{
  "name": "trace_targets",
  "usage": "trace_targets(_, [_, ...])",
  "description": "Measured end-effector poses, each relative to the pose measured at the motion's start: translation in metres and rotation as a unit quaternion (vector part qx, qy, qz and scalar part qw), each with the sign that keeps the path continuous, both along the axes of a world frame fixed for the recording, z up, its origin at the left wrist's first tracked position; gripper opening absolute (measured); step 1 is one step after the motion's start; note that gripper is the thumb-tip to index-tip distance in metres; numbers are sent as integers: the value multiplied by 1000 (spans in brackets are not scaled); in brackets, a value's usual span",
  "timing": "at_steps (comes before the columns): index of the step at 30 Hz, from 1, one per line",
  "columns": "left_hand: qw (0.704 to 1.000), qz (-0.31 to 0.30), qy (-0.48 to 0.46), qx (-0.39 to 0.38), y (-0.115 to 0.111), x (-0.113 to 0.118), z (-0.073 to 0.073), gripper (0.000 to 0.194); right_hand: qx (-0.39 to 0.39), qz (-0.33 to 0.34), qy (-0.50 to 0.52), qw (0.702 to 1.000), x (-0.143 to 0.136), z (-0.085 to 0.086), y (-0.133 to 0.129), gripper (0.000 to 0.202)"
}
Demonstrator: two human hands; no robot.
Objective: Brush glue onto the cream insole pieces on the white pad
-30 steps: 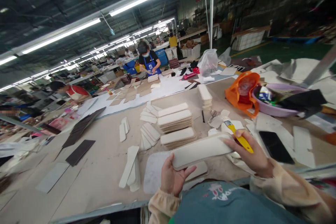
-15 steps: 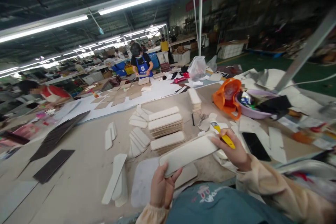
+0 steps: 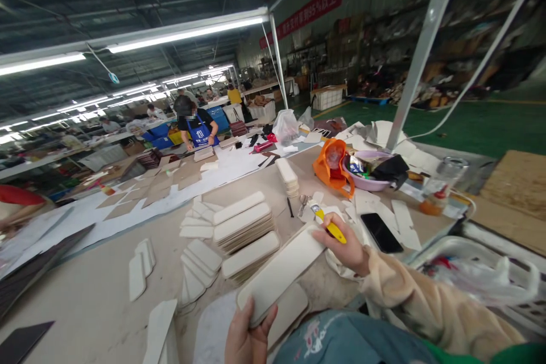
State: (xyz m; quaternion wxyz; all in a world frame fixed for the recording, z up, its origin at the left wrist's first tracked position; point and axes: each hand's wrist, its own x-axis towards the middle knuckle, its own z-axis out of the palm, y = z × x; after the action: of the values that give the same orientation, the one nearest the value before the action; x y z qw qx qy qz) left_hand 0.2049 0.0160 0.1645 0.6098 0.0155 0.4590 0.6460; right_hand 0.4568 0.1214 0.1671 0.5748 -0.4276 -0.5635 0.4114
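Observation:
My left hand grips the near end of a long white rounded strip, thumb on top and fingers beneath. In my right hand is a small brush with a yellow handle, its bristle end pointing away to the left. The fingers of that hand also touch the strip's far end. Just beyond the strip stand neat stacks of similar white strips. Fanned white pieces lie left of these stacks. Beneath the held strip another pale rounded piece rests on the table, partly covered.
Scissors, a black phone, an orange bag and a purple basin lie to the right. A glass jar stands by a white plastic basket. A co-worker in a blue apron stands across the table.
The view has turned right, so things appear further left. Both hands keep the same hold on the strip and brush; the strip looks more steeply angled.

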Motion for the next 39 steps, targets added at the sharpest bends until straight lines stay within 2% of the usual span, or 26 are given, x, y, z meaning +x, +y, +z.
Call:
trace_targets(7, [999,-20,25,2,1,7,0,28,5,2,-2,1000,6,2,1,29])
trace_targets(11, [999,-11,45,3,-1,12,6,26,2,16,-18,1000,9,3,3,29])
trace_targets(17, [998,-3,59,3,-3,15,9,18,23,-10,-119,993,17,3,0,29])
trace_targets(24, [998,-7,54,-21,-7,14,3,19,20,-21,-92,995,19,7,-2,28])
trace_targets(28, [997,-25,74,-7,-10,17,-4,28,20,-25,-47,998,21,6,0,29])
trace_targets(34, [992,-53,109,-35,-14,22,-16,42,46,-58,-80,994,26,13,-1,28])
trace_targets(39, [990,-61,117,-45,-14,24,-16,47,50,-56,-99,992,28,19,-3,29])
